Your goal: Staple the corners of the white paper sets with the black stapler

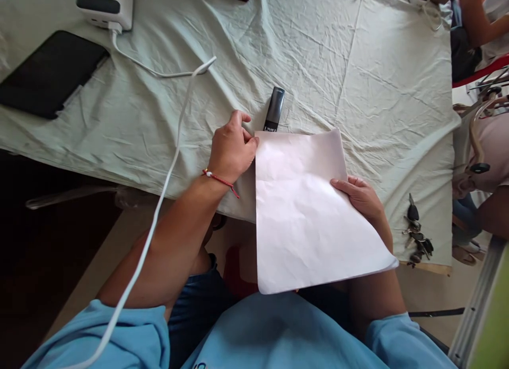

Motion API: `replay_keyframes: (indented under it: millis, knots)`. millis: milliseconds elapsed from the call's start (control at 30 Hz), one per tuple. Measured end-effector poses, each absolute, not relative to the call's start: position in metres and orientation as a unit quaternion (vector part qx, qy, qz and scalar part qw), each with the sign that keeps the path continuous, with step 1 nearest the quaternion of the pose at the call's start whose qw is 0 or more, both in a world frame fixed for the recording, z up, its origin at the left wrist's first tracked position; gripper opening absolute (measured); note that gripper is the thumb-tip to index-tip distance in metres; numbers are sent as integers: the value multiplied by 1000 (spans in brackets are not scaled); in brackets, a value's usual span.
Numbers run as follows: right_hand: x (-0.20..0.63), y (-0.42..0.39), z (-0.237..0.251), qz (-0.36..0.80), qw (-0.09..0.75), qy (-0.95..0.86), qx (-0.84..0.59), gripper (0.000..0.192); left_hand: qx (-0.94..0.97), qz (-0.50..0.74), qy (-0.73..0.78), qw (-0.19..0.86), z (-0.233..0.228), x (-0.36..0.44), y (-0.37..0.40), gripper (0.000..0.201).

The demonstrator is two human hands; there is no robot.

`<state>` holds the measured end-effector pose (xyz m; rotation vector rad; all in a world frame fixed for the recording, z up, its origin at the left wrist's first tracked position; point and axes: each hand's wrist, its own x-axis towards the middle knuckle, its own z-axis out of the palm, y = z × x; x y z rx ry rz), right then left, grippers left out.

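Observation:
White paper (306,215), apparently several sheets stacked, hangs partly over the table's front edge with its lower right corner curling up. My right hand (363,198) grips its right side, thumb on top and the other fingers mostly hidden beneath. At the upper left corner, my left hand (234,150) is closed with the thumb at the paper's edge; the index finger is bent above it. Just beyond the top edge lies a narrow, dark glossy object (274,109), its near end close to or under the paper. I cannot make out its kind.
A pale wrinkled cloth (310,56) covers the table. At the left lie a flat black tablet-like object (53,75) and a white power unit (107,8), whose white cable (175,146) passes over my left arm. Keys (415,228) lie near the right edge. Other people (487,24) sit at the right.

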<state>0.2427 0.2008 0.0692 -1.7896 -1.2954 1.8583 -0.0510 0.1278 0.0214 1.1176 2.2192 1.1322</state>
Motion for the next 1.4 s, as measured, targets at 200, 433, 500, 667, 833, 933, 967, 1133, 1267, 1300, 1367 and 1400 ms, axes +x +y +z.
replay_keyframes:
  millis: [200,433,500,667,833,933,967,1133,1267,1300,1367,1400]
  knots:
    - [243,201,67,636,125,-443,-619,31,410,381,809,181,25,-46,129,43]
    - [243,203,65,637,137,-429,-626,29,453,391,789,142,20,-48,127,34]
    - [242,203,66,635,143,-424,-629,28,472,380,784,137,19,-48,127,34]
    - [241,202,64,640,154,-420,-625,27,496,316,798,133,18,-43,128,39]
    - [241,200,61,644,160,-422,-618,24,466,299,826,106,15,-44,131,42]
    - [242,200,61,644,156,-422,-618,24,476,295,822,101,11,-47,134,48]
    - [242,200,61,643,155,-422,-619,25,480,290,821,102,11,-48,136,48]
    - [246,203,61,631,150,-430,-628,27,498,261,816,136,16,-46,144,38]
    - [248,204,65,614,160,-438,-637,30,500,255,810,168,22,-45,148,40]
    - [249,203,65,609,161,-439,-641,31,499,255,811,168,23,-45,148,41]
    - [250,203,66,605,157,-440,-645,32,498,255,813,165,23,-45,148,42]
    - [251,203,67,606,155,-439,-645,33,499,256,812,163,23,-44,148,42]
